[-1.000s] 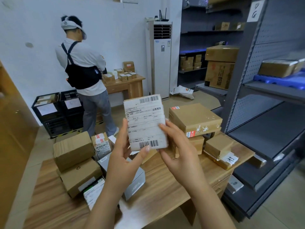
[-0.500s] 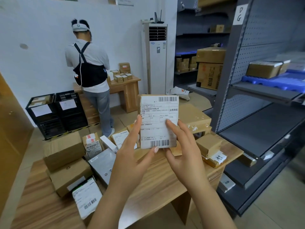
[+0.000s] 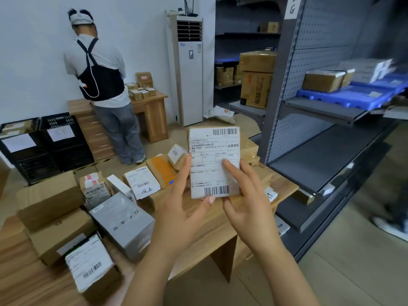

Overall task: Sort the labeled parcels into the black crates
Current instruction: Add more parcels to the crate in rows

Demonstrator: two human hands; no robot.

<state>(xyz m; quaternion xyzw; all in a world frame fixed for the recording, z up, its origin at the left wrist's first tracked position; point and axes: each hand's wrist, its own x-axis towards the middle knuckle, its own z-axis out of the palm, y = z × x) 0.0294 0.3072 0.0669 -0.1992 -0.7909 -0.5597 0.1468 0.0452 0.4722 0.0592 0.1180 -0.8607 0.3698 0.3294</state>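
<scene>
Head view: left hand point(image 3: 178, 208) and right hand point(image 3: 247, 202) gripped the labeled parcel point(image 3: 215, 162) upright; black crates point(image 3: 70, 155) lay far left, left hand nearer.

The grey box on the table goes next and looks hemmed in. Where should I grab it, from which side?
Probably its near-right end, from the right. The grey box lies flat; a brown carton and a labelled parcel crowd its left, while that end faces bare table. Set down the held parcel, slide the box clear, clasp its long sides.
</scene>
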